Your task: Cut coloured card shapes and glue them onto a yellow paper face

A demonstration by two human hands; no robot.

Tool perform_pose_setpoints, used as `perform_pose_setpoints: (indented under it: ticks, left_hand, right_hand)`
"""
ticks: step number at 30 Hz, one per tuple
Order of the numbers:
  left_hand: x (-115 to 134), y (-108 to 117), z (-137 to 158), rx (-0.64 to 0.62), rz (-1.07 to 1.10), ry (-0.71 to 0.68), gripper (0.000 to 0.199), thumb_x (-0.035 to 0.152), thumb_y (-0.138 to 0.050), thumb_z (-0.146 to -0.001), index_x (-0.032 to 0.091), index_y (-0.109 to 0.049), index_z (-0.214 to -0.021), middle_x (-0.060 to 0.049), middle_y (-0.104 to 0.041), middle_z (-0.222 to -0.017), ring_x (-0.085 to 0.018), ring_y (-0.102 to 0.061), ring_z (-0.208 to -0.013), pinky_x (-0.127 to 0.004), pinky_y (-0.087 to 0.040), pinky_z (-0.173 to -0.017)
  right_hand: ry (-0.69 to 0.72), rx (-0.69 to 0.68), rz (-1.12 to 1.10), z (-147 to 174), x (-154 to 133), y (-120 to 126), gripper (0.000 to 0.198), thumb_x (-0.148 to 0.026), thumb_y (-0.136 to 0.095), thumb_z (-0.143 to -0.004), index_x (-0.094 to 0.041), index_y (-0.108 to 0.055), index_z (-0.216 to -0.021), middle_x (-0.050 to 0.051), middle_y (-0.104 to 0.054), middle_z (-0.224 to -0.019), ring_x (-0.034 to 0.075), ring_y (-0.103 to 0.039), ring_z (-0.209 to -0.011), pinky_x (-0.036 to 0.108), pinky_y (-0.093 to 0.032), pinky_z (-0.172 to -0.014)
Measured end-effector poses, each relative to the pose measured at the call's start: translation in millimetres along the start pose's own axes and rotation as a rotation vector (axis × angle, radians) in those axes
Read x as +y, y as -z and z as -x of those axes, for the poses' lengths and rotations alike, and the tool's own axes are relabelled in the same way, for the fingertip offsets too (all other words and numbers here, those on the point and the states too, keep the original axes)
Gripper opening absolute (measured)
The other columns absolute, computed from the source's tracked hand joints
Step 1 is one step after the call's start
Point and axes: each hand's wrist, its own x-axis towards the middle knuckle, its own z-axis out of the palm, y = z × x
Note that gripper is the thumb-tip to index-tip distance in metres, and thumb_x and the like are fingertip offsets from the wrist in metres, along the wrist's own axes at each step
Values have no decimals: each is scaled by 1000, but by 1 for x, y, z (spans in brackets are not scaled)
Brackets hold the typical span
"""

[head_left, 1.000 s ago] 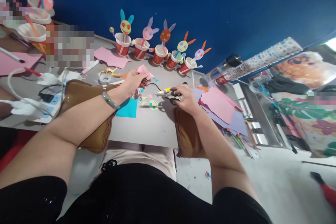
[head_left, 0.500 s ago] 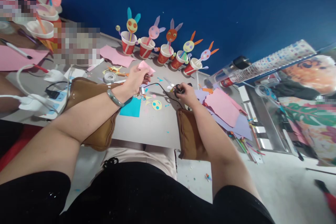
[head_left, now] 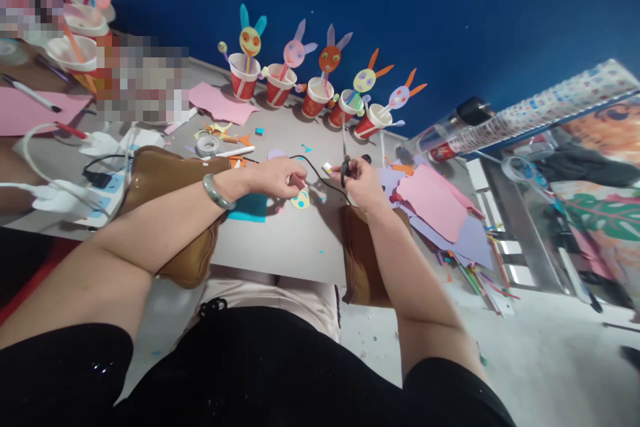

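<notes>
My left hand (head_left: 277,177) is closed low over the table, with a folded bit of pink paper (head_left: 298,181) showing at its fingertips. Just under those fingertips lies a round yellow paper face (head_left: 301,199) with blue eyes, partly covered. My right hand (head_left: 364,181) grips black-handled scissors (head_left: 345,167), whose blades point away from me. Beside the right fingertips is a small white and yellow piece (head_left: 327,167); whether they touch it I cannot tell. A blue paper sheet (head_left: 250,209) lies partly under my left wrist.
A black cable (head_left: 315,173) runs between my hands. Paper cups (head_left: 317,99) with rabbit figures line the wall. Left are a tape roll (head_left: 207,144), a brown cushion (head_left: 165,207) and a power strip (head_left: 107,190). Right are pink sheets (head_left: 435,200) and stacked cups (head_left: 545,110).
My left hand has come down and right with the pink paper, towards the yellow face. The scissors in my right hand have turned from pointing left to pointing away.
</notes>
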Motion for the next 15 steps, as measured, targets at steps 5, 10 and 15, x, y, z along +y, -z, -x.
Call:
perform_pose_setpoints:
  ticks: [5, 10, 15]
  left_hand:
    - [-3, 2, 4, -189, -138, -154, 9, 12, -60, -58, 20, -60, -57, -3, -61, -68, -19, -55, -80, -28, -37, -75]
    - [-5, 3, 8, -291, -362, -212, 8, 14, -58, -64, 20, -55, -60, -3, -58, -71, -20, -55, -80, -30, -38, -73]
    - [-5, 3, 7, -326, -525, -182, 8, 14, -57, -67, 20, -56, -62, -2, -58, -69, -20, -53, -77, -31, -36, -69]
  right_hand:
    - [113, -281, 75, 40, -22, -20, 32, -38, -80, -73, -22, -52, -74, 8, -74, -97, 23, -67, -95, 41, -51, -91]
    - [400, -455, 326, 58, -5, -16, 42, -41, -71, -83, -20, -61, -118, 15, -70, -122, 31, -63, -119, 56, -43, -110]
    - [546, -549, 619, 75, 2, -13, 67, -39, -63, -88, -14, -42, -147, 22, -57, -146, 36, -45, -145, 68, -18, -124]
